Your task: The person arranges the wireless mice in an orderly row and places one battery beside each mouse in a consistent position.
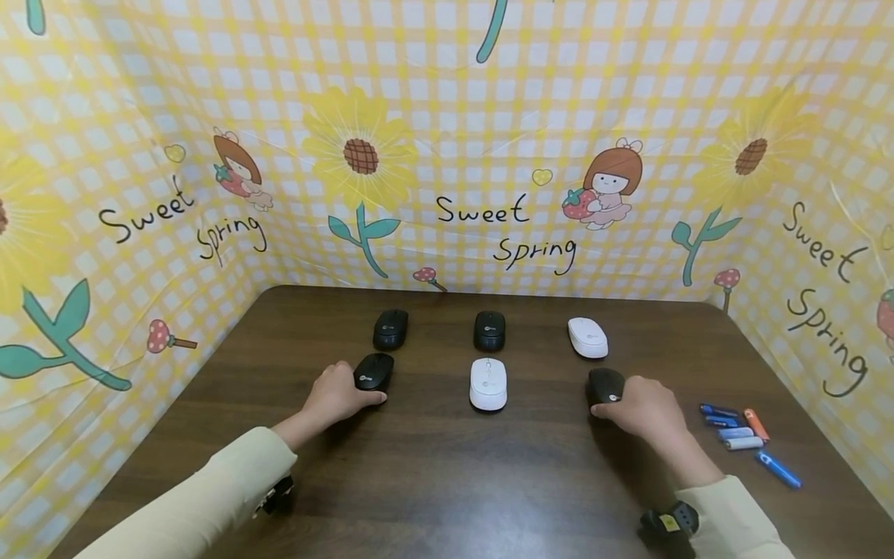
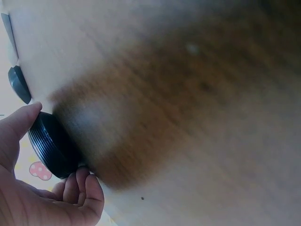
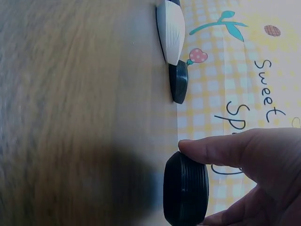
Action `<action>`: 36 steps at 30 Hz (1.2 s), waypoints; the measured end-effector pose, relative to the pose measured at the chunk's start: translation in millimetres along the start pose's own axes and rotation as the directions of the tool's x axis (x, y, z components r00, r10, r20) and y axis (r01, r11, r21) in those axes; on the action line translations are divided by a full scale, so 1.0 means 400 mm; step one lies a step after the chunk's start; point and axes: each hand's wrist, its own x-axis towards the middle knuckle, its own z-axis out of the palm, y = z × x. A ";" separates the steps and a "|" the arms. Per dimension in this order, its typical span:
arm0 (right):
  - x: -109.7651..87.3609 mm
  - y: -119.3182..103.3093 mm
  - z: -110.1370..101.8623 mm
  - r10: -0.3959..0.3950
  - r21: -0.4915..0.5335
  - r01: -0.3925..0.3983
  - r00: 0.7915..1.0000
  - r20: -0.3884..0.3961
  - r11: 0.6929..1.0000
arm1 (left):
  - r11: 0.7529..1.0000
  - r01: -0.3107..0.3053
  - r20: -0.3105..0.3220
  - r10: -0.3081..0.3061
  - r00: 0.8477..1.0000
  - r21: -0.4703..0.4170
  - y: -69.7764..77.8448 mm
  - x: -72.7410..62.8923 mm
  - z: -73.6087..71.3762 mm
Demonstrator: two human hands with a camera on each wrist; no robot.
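My left hand (image 1: 340,394) grips a black computer mouse (image 1: 374,372) at the left of the table. In the left wrist view, the thumb is on one side of this mouse (image 2: 51,143) and the curled fingers are on the other. At the right, my right hand (image 1: 646,405) holds another black mouse (image 1: 604,385) by its sides. The right wrist view shows that mouse (image 3: 186,188) between thumb and fingers, the fingers partly hidden. Between the hands lies a white mouse (image 1: 488,386). Whether the held mice touch the table, I cannot tell.
Along the back stand a black mouse (image 1: 390,330), a second black mouse (image 1: 490,331) and a white mouse (image 1: 588,338). Several batteries (image 1: 736,431) lie at the right of the brown table (image 1: 447,497). A yellow checked cloth (image 1: 447,116) encloses the back and sides.
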 end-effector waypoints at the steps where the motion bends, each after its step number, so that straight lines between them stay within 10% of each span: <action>1: 0.000 -0.002 0.002 0.000 -0.002 0.000 1.000 0.003 1.000 | 1.000 0.001 -0.001 -0.001 1.000 0.001 -0.001 0.000 0.001; 36: 0.019 -0.025 0.035 -0.044 -0.028 0.044 0.999 -0.006 0.999 | 1.000 -0.001 0.002 0.001 1.000 -0.009 0.002 -0.002 -0.005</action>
